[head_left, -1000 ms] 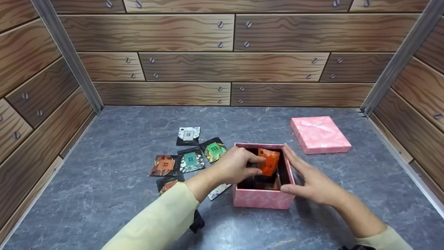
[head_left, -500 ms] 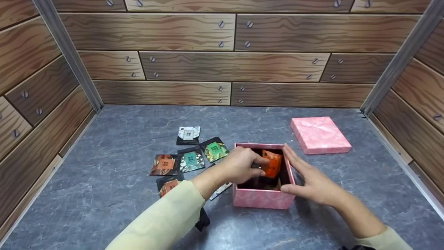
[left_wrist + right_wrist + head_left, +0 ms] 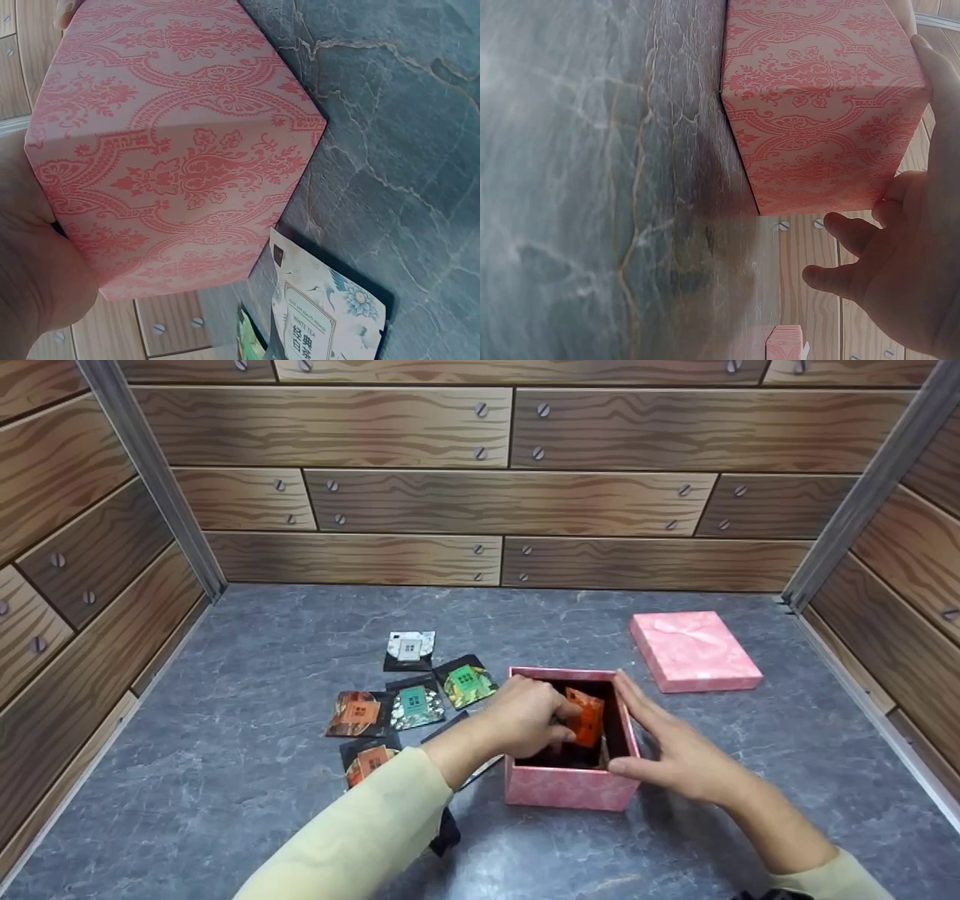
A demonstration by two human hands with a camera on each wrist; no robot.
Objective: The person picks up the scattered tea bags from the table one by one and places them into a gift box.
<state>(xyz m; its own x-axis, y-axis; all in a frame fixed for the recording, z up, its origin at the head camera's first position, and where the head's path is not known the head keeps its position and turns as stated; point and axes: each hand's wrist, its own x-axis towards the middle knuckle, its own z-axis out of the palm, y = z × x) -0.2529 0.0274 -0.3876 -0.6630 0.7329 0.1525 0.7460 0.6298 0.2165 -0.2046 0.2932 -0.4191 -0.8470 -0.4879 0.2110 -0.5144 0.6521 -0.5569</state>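
In the head view my left hand [image 3: 525, 716] reaches over the left rim into a pink box [image 3: 566, 789]. Its thumb and fingers pinch an orange tea sachet [image 3: 589, 718], which leans inside the box. The wrist views show only the box's patterned outer walls, so the sachet is hidden there. My right hand [image 3: 675, 754] rests against the box's right side with fingers spread, the thumb at the near corner and the index finger along the rim toward the far one. In the right wrist view, the other fingers [image 3: 832, 279] stick out beside the wall.
The pink lid [image 3: 696, 651] lies at the back right. Left of the box are several flat tea sachets: white-topped [image 3: 409, 650], green [image 3: 465, 681], teal [image 3: 415, 702] and brown [image 3: 360, 713]. A white tea sachet [image 3: 322, 304] lies close beside the box. Wood-patterned walls [image 3: 420, 502] enclose the table.
My left hand has moved slightly right and deeper into the box, and the orange sachet has shifted right and down with it. The right hand and the box have stayed in place.
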